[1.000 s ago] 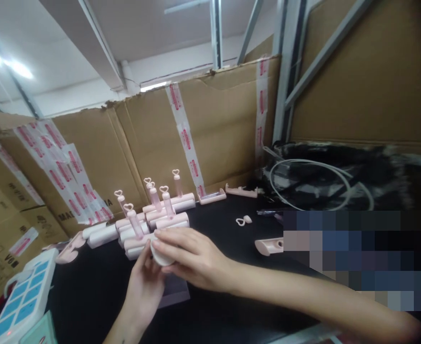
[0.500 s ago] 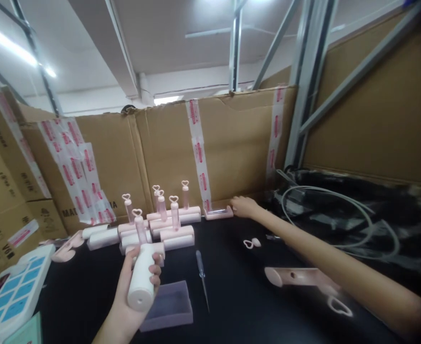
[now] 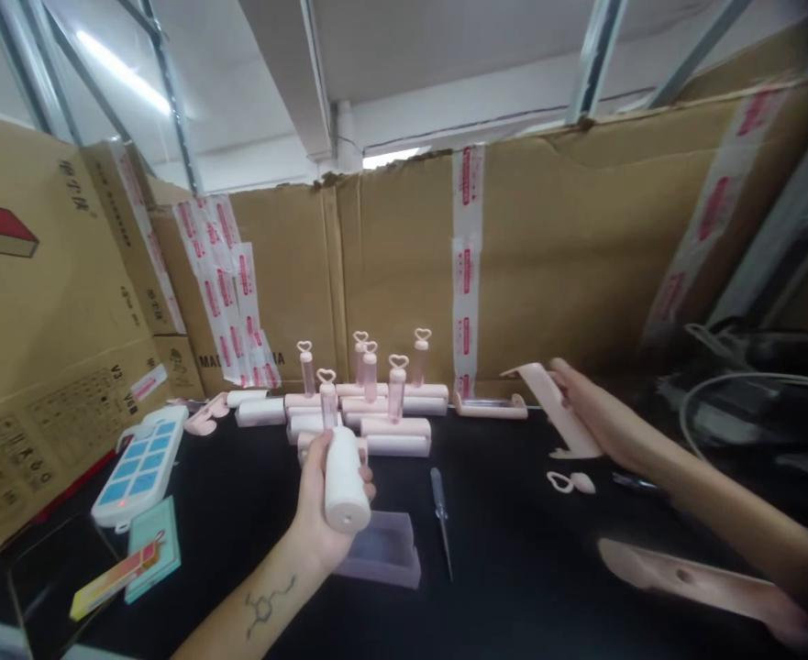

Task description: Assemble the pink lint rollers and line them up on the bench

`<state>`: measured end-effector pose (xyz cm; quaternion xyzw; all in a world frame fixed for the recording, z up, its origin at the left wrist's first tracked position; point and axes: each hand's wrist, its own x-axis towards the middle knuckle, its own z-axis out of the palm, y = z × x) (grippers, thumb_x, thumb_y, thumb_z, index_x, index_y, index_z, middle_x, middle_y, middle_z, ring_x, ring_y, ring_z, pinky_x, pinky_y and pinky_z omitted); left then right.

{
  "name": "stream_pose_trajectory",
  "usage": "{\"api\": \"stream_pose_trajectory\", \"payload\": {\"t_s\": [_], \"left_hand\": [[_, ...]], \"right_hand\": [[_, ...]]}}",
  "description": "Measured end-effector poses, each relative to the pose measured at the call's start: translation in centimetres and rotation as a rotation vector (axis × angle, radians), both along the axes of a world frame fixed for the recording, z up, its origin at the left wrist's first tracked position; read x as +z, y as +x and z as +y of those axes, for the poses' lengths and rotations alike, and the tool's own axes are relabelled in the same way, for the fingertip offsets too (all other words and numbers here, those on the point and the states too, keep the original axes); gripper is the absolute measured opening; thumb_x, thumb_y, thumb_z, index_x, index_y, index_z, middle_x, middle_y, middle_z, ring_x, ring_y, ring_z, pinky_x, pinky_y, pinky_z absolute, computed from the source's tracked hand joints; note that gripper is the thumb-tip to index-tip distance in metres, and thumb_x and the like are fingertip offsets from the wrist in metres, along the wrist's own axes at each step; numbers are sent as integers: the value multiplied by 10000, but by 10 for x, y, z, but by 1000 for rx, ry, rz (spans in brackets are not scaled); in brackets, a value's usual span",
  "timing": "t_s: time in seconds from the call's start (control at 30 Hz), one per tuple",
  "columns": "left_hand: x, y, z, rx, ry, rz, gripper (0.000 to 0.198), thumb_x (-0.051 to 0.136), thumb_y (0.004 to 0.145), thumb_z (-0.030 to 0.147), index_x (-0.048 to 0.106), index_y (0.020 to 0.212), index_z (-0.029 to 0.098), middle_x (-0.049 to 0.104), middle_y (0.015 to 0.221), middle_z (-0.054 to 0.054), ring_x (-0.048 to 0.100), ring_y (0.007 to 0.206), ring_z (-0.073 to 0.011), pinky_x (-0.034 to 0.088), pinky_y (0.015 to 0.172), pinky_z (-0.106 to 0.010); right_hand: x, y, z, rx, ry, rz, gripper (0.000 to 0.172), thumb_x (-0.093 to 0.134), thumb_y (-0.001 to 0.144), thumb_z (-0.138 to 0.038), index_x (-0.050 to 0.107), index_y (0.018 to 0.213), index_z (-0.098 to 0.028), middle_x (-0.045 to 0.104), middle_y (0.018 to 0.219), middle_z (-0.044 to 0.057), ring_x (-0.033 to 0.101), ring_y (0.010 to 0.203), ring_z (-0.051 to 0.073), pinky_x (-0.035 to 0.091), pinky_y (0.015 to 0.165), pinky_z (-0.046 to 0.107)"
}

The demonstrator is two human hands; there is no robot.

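My left hand [image 3: 335,490] is wrapped round a white lint roll [image 3: 347,486], its round end facing me. Behind it stand several pink lint rollers [image 3: 396,431] with clear upright handles topped by heart-shaped loops. At the right, my right hand [image 3: 586,403] grips a pink plastic shell [image 3: 560,410], tilted above the table; the fingertips are partly hidden behind it. Another pink shell [image 3: 492,408] lies at the back, left of that hand. Under my right forearm are a small pink heart-loop piece [image 3: 570,482] and a larger, blurred pink shell [image 3: 692,577].
A screwdriver [image 3: 440,518] lies mid-table beside a translucent purple tray [image 3: 393,573]. To the left are a white power strip [image 3: 132,467], a teal card [image 3: 160,550] and a yellow-red box cutter [image 3: 116,577]. Cardboard [image 3: 404,266] walls the back; clear tubing [image 3: 754,380] lies far right.
The view has swung left, so things appear farther right. My right hand has lifted a pink shell from the back of the table. My left hand still holds the white lint roll.
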<state>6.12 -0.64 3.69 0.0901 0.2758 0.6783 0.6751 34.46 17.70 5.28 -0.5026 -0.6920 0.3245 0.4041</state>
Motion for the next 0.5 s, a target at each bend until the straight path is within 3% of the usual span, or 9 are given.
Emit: {"api": "stream_pose_trajectory", "payload": {"t_s": [0.07, 0.13, 0.23, 0.3, 0.4, 0.5], "left_hand": [[3, 5, 3, 23, 48, 33, 230, 446, 856, 327, 527, 852, 111, 550, 680, -34, 525, 468, -100, 408, 379, -181], [5, 11, 7, 81, 76, 73, 221, 503, 828, 343, 534, 857, 126, 548, 670, -17, 526, 469, -99, 424, 405, -190], [5, 24, 12, 209, 107, 127, 226, 554, 806, 380, 524, 844, 159, 542, 642, 12, 552, 500, -104, 484, 514, -221], [4, 31, 14, 240, 145, 172, 257, 543, 807, 414, 526, 868, 165, 572, 681, -2, 589, 563, -123, 503, 586, -242], [-1, 34, 14, 277, 179, 240, 317, 550, 796, 439, 533, 959, 168, 598, 757, -17, 599, 616, -125, 498, 623, -234], [-7, 29, 13, 337, 165, 308, 364, 569, 779, 461, 528, 1005, 178, 586, 752, -3, 582, 604, -117, 494, 635, -235]], "right_hand": [[3, -27, -42, 92, -9, 100, 350, 522, 822, -487, 573, 1085, -261, 621, 736, 24, 550, 548, 155, 463, 523, 288], [4, -58, -81, 256, -3, 241, 350, 541, 811, -509, 552, 1057, -261, 577, 706, -2, 539, 562, 151, 496, 555, 296], [2, -101, -123, 431, 32, 370, 317, 461, 866, -513, 573, 969, -236, 619, 861, 40, 604, 777, 192, 514, 787, 350], [2, -122, -139, 478, 41, 400, 328, 423, 891, -503, 568, 1026, -241, 625, 980, 54, 604, 907, 208, 481, 889, 360], [3, -144, -146, 519, 41, 420, 368, 385, 907, -503, 508, 1135, -241, 612, 1068, 63, 602, 944, 214, 496, 864, 363], [2, -158, -144, 545, 51, 431, 380, 361, 913, -507, 490, 1112, -210, 592, 1103, 75, 577, 998, 214, 486, 860, 355]]}}
